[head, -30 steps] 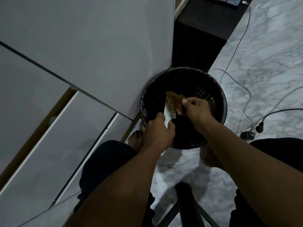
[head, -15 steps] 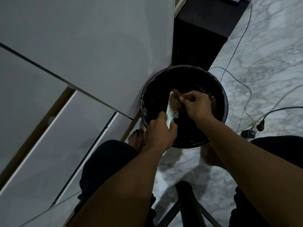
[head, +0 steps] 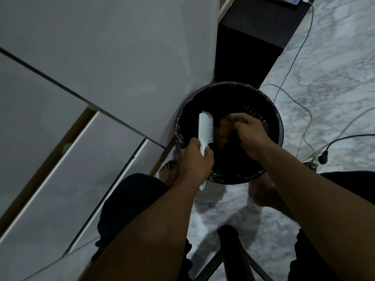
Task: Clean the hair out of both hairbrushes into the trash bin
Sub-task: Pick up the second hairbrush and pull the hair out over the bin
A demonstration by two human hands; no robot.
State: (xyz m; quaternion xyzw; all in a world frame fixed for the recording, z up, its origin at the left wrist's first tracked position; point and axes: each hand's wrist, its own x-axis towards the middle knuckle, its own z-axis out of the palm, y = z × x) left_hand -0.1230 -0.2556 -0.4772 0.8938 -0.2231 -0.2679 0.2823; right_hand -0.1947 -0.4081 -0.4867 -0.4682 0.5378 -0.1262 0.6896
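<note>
- The white hairbrush (head: 205, 128) is held above the left part of the trash bin's mouth, head pointing away from the person, bristles facing right toward the other hand.
- The left hand (head: 194, 159) is wrapped tight around the brush handle, whose end pokes out below the fist.
- Just right of the bristles, apart from them, a brownish clump of hair (head: 224, 131) hangs over the bin opening.
- The right hand (head: 248, 131) has its fingers closed on that clump; the light is dim, so exactly how the fingertips pinch it is hard to make out.
- The trash bin (head: 279, 120) is round and dark with a black liner, standing on the marble floor (head: 334, 78) against the corner of a white cabinet (head: 101, 57).
- Cables (head: 304, 126) trail across the floor to the bin's right; the person's bare feet sit either side of the bin's near rim.
- Step in hand, as I judge it: the pulled wad is clear of this brush and ready to be let go into the bin.
- The next move calls for opening the right fingers well inside the rim so the light hair drops into the liner, then checking the bristles for leftover strands.
- A second hairbrush is not in view, so that half of the task seems yet to be dealt with.
</note>
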